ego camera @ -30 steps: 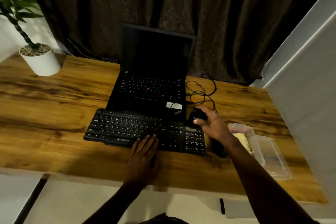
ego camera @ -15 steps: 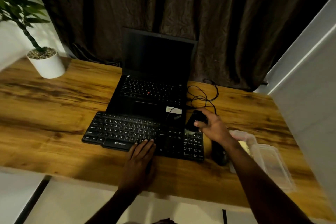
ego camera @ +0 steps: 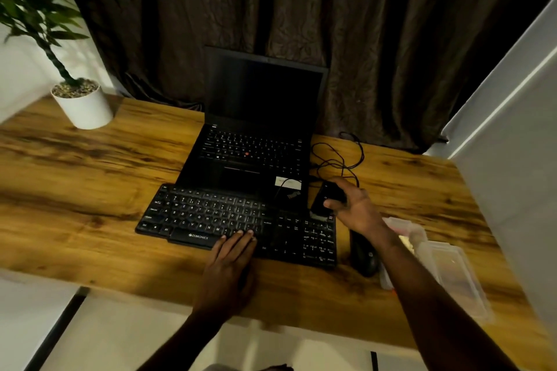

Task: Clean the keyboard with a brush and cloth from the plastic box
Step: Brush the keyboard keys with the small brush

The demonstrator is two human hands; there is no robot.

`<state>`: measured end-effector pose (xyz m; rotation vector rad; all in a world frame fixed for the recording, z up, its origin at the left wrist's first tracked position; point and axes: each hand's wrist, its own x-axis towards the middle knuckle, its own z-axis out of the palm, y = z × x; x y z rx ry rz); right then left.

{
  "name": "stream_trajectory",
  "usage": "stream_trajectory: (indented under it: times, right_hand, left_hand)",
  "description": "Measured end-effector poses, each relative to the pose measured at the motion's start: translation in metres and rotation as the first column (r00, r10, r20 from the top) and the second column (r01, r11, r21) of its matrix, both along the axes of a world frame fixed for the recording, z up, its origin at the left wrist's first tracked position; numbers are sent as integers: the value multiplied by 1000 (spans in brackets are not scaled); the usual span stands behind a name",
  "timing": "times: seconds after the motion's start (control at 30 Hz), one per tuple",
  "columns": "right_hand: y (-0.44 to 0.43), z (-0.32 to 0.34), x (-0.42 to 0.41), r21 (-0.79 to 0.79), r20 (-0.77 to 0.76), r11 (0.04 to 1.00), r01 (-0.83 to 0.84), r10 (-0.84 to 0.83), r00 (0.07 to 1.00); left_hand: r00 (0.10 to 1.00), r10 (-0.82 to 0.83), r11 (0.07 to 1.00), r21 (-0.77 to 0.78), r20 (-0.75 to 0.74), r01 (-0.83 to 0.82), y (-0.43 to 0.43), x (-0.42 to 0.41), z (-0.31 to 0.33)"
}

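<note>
Black keyboard [ego camera: 211,214] lies flat; black brush [ego camera: 321,200] touches its far-right corner.

A warm yellow-brown wood-grain desk [ego camera: 90,190] stands against a crumpled dark brown curtain [ego camera: 391,39] on the far side, with a white wall [ego camera: 512,144] close on the right and pale floor [ego camera: 120,340] at the near edge, all dimly lit.

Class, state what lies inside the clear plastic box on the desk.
Inside the clear plastic box, a pale yellow patch shows, perhaps cloth. The right forearm covers the box's near-left part; anything there cannot be seen.
</note>
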<state>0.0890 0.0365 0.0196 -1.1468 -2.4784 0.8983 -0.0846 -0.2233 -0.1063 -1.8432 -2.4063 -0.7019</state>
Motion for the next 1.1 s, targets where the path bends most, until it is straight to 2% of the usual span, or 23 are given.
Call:
stream_trajectory:
  times: [0.17, 0.3, 0.5, 0.77, 1.0, 1.1]
  right_hand:
    - [17, 5, 20, 71, 97, 997, -44, 37, 995]
    - [9, 0, 8, 62, 57, 996, -62, 59, 997]
    - [-6, -8, -4, -64, -46, 996, -67, 64, 997]
    - [12, -7, 17, -17, 110, 998, -57, 58, 992]
    - [-5, -14, -4, -28, 13, 994, -108, 109, 994]
    - [4, -9, 10, -12, 47, 997, -80, 81, 996]
  left_hand:
    - [1000, 0, 1000, -14, 1, 0, 0, 0, -1]
    - [1000, -3, 1000, -6, -9, 3, 0, 0, 1]
    - [1000, -3, 1000, -19, -10, 3, -1, 0, 2]
    - [1000, -10, 1000, -3, -18, 10, 0, -1, -3]
    - [999, -11, 1000, 6, -34, 12, 0, 0, 1]
    - [999, -8, 1000, -8, -42, 7, -1, 0, 2]
